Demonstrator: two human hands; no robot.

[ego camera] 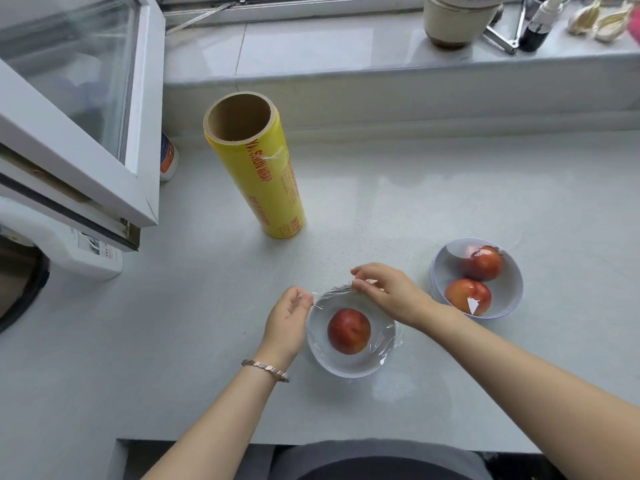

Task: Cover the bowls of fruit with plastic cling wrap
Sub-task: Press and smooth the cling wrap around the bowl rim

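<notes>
A white bowl (332,367) with one red fruit (348,331) sits near the counter's front edge, a sheet of clear cling wrap (388,341) stretched over it. My left hand (287,318) pinches the wrap at the bowl's left rim. My right hand (388,289) pinches the wrap at the far rim. A second white bowl (440,275) to the right holds two red fruits (483,263) under wrap. The yellow cling wrap roll (263,174) stands upright behind, tilted in the wide view.
An open window sash (76,109) juts over the counter's left side, a small bottle (168,157) beneath it. On the raised sill at the back stand a pot (453,19), a dark spray bottle (538,26) and garlic (602,20). A white appliance (69,244) sits at the left.
</notes>
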